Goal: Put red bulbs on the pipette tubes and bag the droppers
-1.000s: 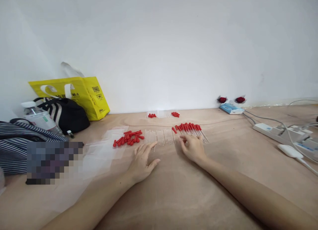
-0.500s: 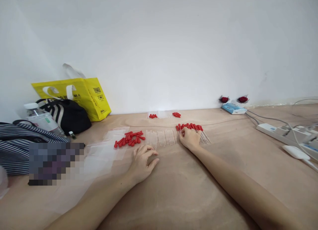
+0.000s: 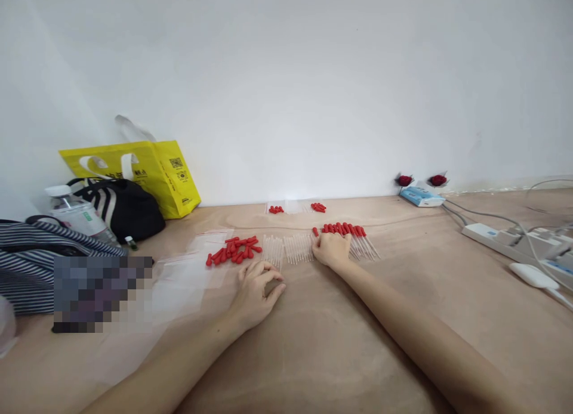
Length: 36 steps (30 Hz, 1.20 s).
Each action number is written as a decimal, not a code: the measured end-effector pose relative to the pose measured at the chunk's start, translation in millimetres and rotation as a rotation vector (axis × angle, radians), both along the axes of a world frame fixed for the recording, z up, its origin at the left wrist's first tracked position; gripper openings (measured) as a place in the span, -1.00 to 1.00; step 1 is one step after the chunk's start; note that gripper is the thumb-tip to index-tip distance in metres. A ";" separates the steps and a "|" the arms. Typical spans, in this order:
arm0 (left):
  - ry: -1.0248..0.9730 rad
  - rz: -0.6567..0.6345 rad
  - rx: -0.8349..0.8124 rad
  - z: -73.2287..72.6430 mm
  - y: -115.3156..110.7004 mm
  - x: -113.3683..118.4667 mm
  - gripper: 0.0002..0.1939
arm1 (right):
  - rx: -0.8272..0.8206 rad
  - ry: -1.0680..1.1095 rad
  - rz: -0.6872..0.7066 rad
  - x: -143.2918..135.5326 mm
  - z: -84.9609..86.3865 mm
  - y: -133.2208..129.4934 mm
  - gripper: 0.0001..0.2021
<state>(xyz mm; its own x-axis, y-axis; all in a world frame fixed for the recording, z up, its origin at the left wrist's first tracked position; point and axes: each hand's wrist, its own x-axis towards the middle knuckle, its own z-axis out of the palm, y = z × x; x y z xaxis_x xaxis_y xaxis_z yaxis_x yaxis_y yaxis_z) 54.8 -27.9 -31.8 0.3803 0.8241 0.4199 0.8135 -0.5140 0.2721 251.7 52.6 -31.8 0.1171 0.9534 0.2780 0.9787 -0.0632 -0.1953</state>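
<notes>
My left hand (image 3: 257,294) rests on the table with its fingers loosely curved and apart, holding nothing. Just beyond its fingertips lie clear thin glass tubes (image 3: 272,250) without bulbs, in a row. A second group of bare tubes (image 3: 298,249) reaches to my right hand (image 3: 332,248). That hand is closed, fingers bent down, around a dropper with a red rubber bulb (image 3: 315,231); its tube is hidden by the fingers. Beyond and right of it lies a slanted row of red-bulbed droppers (image 3: 344,228). Loose red bulbs (image 3: 235,250) are heaped left of the tubes.
Clear plastic bags (image 3: 179,283) lie under and left of the bulbs. More red bulbs (image 3: 319,207) are by the wall. A yellow bag (image 3: 179,181), black bag (image 3: 134,208), bottle (image 3: 83,214) and striped bag (image 3: 27,265) stand left; a power strip (image 3: 492,235) lies right.
My right hand has shifted slightly left, and one red-bulbed dropper now lies apart at the left end of the row. My left hand has stayed almost still.
</notes>
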 end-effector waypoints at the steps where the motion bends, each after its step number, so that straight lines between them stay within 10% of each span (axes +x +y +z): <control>1: -0.002 0.019 0.013 -0.4 0.3 -0.2 -0.92 | -0.013 -0.010 -0.003 -1.3 0.5 1.2 -0.75; 13: 0.197 0.196 0.063 27.1 55.1 -38.0 -0.86 | 0.038 -0.061 0.070 -3.9 6.6 -6.6 -0.72; 22: 0.349 0.070 -0.052 33.6 94.9 -37.3 -0.86 | 0.285 -0.031 0.482 35.9 -15.5 -55.8 -0.83; 30: 0.110 0.036 0.028 49.0 61.5 -23.0 -0.89 | 0.347 0.030 0.639 66.8 -20.5 -76.1 -0.79; 36: -0.302 -0.269 -0.211 25.7 3.5 8.0 -0.94 | 0.281 0.142 0.661 59.6 -14.2 -78.7 -0.85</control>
